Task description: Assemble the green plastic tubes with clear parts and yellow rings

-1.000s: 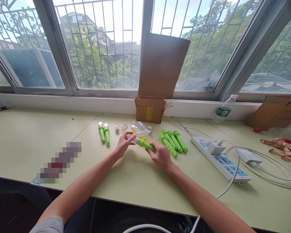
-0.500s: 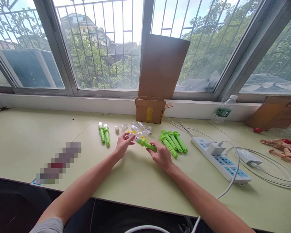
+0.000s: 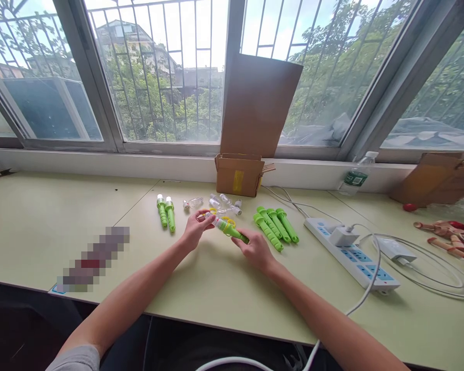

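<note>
Between my hands is a green plastic tube (image 3: 231,230) with grooves, tilted down to the right. A clear tube piece with a white end (image 3: 209,216) sits at its upper left end. My left hand (image 3: 196,229) is closed with fingertips around that clear piece. My right hand (image 3: 256,248) is closed on the lower green end. Two green tubes with white caps (image 3: 166,213) lie to the left. Several green tubes (image 3: 277,225) lie to the right of the held one. Just beyond my hands are several clear tube pieces (image 3: 216,201) and yellow rings (image 3: 229,221).
A small cardboard box (image 3: 239,175) stands by the window. On the right are a white power strip (image 3: 351,255) with cables, a plastic bottle (image 3: 358,176) and wooden pieces (image 3: 454,238). A blurred-out object (image 3: 95,260) lies on the left of the table (image 3: 170,299).
My hands and the held tube have barely moved. The green end tilts very slightly differently, and my right hand has shifted a little downward.
</note>
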Demonstrator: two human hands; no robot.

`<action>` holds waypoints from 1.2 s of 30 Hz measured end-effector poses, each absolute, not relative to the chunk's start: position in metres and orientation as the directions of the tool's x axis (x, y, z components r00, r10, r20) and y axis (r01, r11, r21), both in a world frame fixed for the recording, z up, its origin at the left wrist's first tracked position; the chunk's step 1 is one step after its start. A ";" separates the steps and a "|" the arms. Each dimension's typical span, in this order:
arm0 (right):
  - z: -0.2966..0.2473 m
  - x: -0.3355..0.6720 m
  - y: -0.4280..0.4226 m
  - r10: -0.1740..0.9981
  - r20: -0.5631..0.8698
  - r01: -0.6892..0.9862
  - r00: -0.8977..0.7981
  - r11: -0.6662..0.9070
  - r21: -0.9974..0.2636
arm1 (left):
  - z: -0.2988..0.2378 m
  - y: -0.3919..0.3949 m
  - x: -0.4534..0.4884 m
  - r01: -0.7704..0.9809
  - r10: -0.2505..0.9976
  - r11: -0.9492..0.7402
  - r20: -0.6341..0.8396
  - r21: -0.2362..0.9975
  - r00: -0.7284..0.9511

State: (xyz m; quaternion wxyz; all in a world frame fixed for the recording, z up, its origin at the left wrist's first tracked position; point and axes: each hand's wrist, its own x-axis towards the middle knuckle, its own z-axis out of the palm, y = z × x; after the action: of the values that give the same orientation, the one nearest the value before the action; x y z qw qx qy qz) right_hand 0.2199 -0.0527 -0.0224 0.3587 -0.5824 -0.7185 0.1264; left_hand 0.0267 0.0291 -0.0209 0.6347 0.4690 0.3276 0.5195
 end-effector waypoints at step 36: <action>-0.032 0.219 -0.051 0.866 0.498 0.924 0.035 0.162 -0.346 | -0.028 0.030 0.027 -0.401 0.947 0.080 0.056 0.913 0.316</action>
State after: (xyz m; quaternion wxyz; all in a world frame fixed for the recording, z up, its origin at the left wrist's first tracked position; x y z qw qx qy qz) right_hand 0.2192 -0.0513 -0.0320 0.3168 -0.6459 -0.6931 -0.0455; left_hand 0.0274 0.0301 -0.0283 0.6708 0.4559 0.2997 0.5023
